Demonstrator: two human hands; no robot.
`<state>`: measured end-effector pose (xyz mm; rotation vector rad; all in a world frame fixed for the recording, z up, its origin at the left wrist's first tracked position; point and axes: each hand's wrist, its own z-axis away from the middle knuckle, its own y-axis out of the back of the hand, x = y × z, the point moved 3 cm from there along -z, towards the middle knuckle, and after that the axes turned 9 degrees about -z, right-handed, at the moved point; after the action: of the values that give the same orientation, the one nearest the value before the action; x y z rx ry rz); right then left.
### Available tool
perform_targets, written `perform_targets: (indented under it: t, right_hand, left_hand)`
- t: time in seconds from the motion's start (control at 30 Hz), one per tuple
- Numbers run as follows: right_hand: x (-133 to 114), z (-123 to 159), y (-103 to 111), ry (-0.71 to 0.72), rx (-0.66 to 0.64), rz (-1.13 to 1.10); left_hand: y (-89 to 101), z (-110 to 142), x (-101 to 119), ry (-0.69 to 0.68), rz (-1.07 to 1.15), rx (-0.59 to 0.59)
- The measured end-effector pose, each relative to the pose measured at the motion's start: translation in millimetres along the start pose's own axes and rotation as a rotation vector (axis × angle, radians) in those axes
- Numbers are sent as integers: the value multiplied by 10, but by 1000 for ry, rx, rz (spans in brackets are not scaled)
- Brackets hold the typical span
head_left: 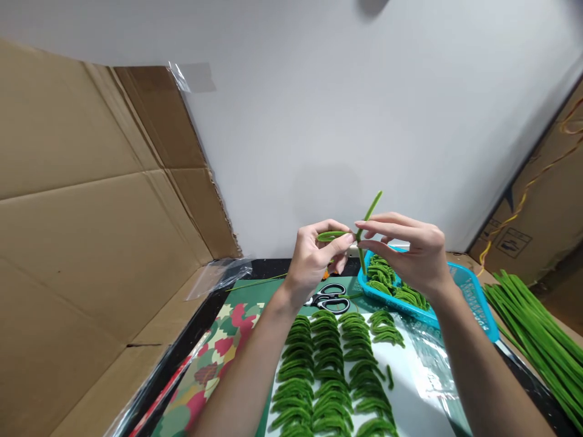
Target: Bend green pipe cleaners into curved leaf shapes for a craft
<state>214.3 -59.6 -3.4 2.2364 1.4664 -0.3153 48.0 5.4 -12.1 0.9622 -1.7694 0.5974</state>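
Raised above the table, my left hand (pixel 321 246) pinches a bent green pipe cleaner (pixel 333 235), whose folded loop lies along the fingers. My right hand (pixel 407 243) has thumb and fingertips closed on the same piece, where its two free ends cross, one pointing up and one down. Below the hands, curved green pipe cleaner pieces (pixel 330 376) lie in several columns on a white sheet (pixel 416 406). Black-and-grey scissors (pixel 331 298) rest on the green mat (pixel 273 289) just behind those columns.
A blue basket (pixel 476 297) at the right holds more curved green pieces (pixel 381 273). Long straight green pipe cleaners (pixel 540 340) lie in a bundle at far right. Cardboard (pixel 86 212) walls the left side, and a patterned sheet (pixel 218 358) lies beneath my left forearm.
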Motion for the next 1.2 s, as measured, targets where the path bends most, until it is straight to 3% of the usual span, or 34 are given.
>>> perform_targets:
  t: [0.27, 0.53, 0.7, 0.9, 1.1, 1.2]
  right_hand:
    - [13, 4, -87, -96, -52, -169]
    - [31, -5, -151, -88, -115, -209]
    - [-29, -21, -82, -74, -45, -233]
    - [-40, -25, -52, -7, -10, -186]
    - [-56, -23, -49, -39, -77, -113]
    - [-109, -36, -24, -17, -125, -87]
  left_hand:
    - [-75, -18, -80, 102, 255, -30]
    - [-51, -16, -118, 151, 227, -47]
    - [-57, -31, -116, 127, 282, -46]
    - [-60, -17, -124, 121, 182, -73]
    - [-72, -25, -176, 89, 141, -84]
    - [-85, -33, -222, 107, 167, -145]
